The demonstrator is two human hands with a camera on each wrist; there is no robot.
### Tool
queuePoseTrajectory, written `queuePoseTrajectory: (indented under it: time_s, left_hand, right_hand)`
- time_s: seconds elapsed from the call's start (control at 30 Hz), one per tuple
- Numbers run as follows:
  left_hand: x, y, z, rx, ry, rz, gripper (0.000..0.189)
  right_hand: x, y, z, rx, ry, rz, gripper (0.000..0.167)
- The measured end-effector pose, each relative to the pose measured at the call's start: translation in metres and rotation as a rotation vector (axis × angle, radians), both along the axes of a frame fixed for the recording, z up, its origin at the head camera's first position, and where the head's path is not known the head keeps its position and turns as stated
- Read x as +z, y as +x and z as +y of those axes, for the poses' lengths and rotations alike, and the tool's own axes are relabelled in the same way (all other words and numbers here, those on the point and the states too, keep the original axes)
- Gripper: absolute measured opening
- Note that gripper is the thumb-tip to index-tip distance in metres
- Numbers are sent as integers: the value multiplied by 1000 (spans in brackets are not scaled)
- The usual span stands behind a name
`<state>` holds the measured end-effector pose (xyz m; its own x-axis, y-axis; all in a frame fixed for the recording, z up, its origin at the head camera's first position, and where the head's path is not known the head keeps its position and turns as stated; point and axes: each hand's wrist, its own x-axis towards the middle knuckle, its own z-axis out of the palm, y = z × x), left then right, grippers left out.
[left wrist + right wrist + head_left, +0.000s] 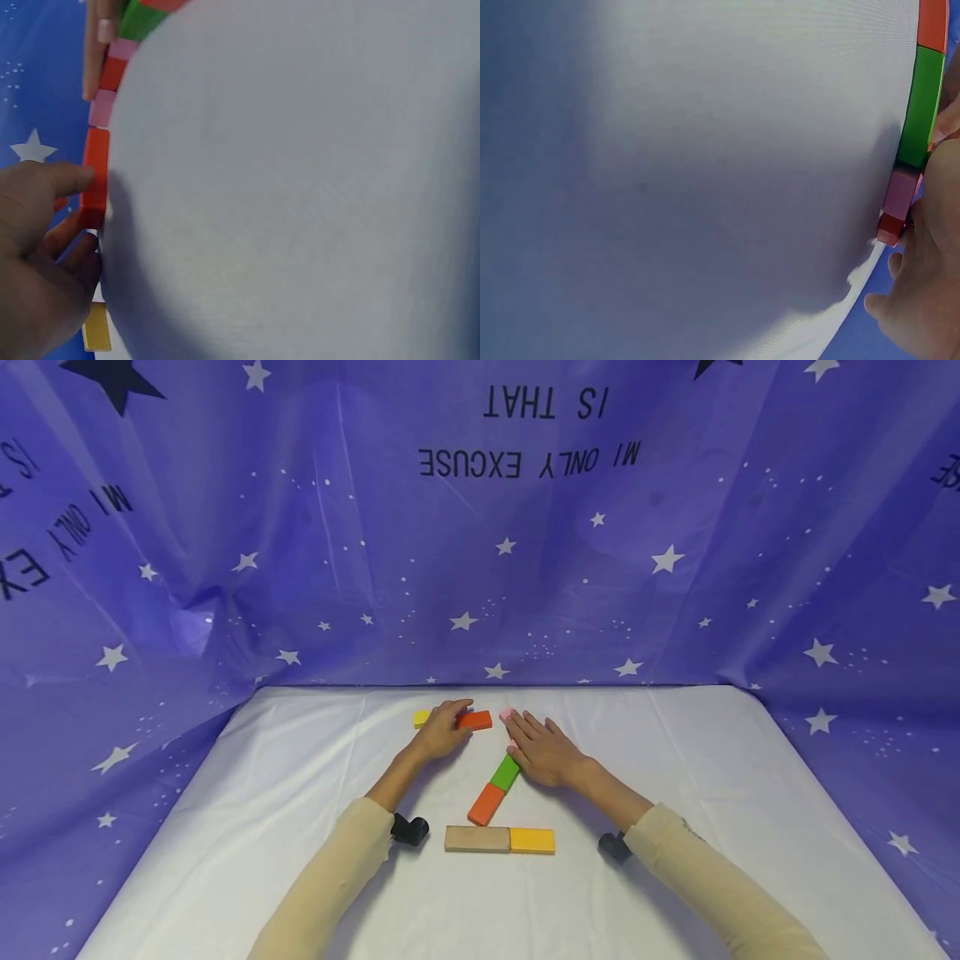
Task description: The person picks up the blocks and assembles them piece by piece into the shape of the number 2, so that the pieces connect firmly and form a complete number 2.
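At the back of the table, my left hand (441, 735) pinches an orange-red block (475, 720), thumb on its near side and a finger behind. A yellow block (422, 719) shows just left of that hand. My right hand (546, 752) lies over a row of small blocks, its fingers straight along their far side. From under it show a pink block (506, 714) and a green block (506, 772). A small red block (113, 73) sits between two pink ones in the left wrist view. An orange block (487, 804) continues the slanting row below the green one.
Nearer the body, a plain wooden block (477, 839) and a yellow-orange block (532, 841) lie end to end. White cloth covers the table (360, 902). A purple star-printed curtain (480, 585) stands behind it. Black wrist mounts (411, 831) hang beneath both sleeves.
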<state>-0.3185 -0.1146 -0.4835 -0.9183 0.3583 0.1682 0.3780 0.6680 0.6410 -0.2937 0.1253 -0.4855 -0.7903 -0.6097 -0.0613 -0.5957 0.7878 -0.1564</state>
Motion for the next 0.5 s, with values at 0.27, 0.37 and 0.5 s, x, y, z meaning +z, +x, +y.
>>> queuePoseTrajectory:
  time_s: [0.27,0.37,0.5]
  left_hand:
    - [-3,-6,3,-6,-51,18,39]
    - [-4,-8,4,-2,-42,36,38]
    - [-5,-11,7,6,-41,48,38]
  right_hand:
    - [4,0,-2,-10,53,5,59]
    - [4,0,-2,-6,34,5,59]
    - [1,0,-2,-6,20,4,58]
